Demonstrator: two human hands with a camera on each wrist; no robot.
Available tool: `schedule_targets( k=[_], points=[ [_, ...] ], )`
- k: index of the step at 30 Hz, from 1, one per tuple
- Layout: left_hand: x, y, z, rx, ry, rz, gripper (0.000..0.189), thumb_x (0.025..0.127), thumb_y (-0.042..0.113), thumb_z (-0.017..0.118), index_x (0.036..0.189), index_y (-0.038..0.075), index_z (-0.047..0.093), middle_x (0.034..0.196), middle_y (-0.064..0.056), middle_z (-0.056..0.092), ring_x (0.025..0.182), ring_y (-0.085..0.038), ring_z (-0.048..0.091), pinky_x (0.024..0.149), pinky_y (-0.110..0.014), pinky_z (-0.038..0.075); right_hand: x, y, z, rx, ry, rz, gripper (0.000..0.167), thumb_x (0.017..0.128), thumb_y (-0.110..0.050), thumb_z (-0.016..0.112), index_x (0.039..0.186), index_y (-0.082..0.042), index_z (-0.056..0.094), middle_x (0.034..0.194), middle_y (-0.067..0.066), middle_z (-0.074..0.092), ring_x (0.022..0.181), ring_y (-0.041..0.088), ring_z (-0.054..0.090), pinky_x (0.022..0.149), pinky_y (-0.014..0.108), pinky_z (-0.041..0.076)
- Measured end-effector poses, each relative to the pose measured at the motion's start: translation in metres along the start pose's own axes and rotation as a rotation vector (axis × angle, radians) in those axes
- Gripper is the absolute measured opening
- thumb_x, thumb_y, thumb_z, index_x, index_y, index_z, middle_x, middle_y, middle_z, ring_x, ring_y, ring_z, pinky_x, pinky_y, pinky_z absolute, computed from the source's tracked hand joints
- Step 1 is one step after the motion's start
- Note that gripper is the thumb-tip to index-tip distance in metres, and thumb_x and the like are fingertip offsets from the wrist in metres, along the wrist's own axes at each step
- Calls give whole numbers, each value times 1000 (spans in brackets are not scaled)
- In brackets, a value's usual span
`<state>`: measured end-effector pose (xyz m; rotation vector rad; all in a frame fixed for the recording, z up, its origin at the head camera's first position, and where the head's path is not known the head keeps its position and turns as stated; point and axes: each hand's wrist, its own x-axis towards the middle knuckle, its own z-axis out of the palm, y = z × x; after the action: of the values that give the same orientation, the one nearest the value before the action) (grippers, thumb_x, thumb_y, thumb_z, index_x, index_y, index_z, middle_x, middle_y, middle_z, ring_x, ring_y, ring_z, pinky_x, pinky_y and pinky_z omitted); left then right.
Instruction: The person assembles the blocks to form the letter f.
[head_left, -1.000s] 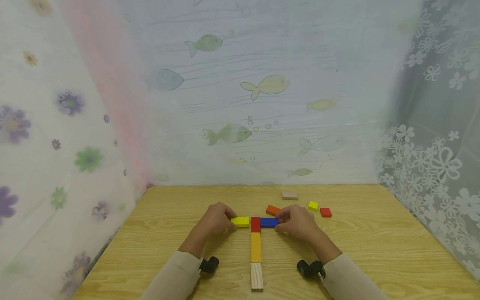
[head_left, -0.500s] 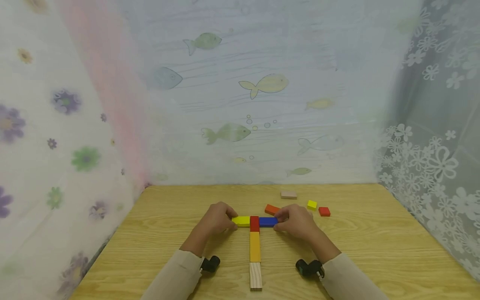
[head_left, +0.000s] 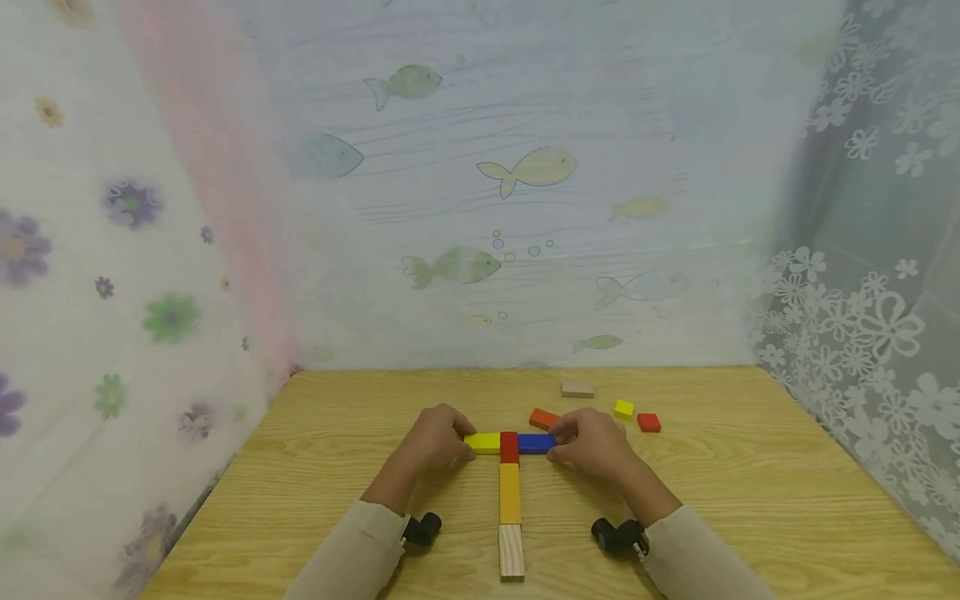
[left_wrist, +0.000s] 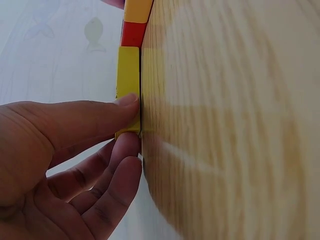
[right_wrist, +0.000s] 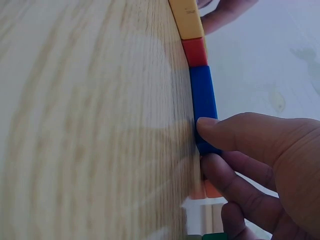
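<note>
My left hand (head_left: 435, 437) pinches the outer end of a yellow block (head_left: 485, 443), its thumb along the near side in the left wrist view. On the other side, the right hand (head_left: 596, 442) holds a blue block (head_left: 536, 444) between thumb and fingers. Both blocks lie flat on the table and meet a red block (head_left: 509, 448) from opposite sides. From the red block a row runs toward me: an orange-yellow block (head_left: 510, 493), then a plain wood block (head_left: 512, 552). Together they form a T. The right wrist view shows the blue block's end (right_wrist: 202, 90) against the red one.
An orange block (head_left: 543, 418) lies just behind the right hand's fingertips. Farther back are a pale wood block (head_left: 577, 389), a small yellow block (head_left: 624, 409) and a small red block (head_left: 648, 422). Part of a green block (right_wrist: 215, 236) shows low in the right wrist view.
The yellow block in my left hand has slid right, closing the small gap to the red block. The right hand stays on the blue block. Little differs over the last half second.
</note>
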<state>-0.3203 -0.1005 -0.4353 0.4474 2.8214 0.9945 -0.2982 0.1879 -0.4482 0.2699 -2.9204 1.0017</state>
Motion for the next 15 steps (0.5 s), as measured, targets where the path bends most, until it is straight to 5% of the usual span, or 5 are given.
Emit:
schedule_targets(
  k=[15],
  points=[
    [-1, 2, 2, 10, 9, 1, 36, 79, 11, 90, 113, 5, 80, 101, -6, 73, 85, -17, 62, 76, -35, 57, -1, 0, -1, 4, -2, -6, 25, 78, -28, 91, 102, -23, 82, 89, -13, 74, 85, 6, 67, 86, 45, 49]
  ],
)
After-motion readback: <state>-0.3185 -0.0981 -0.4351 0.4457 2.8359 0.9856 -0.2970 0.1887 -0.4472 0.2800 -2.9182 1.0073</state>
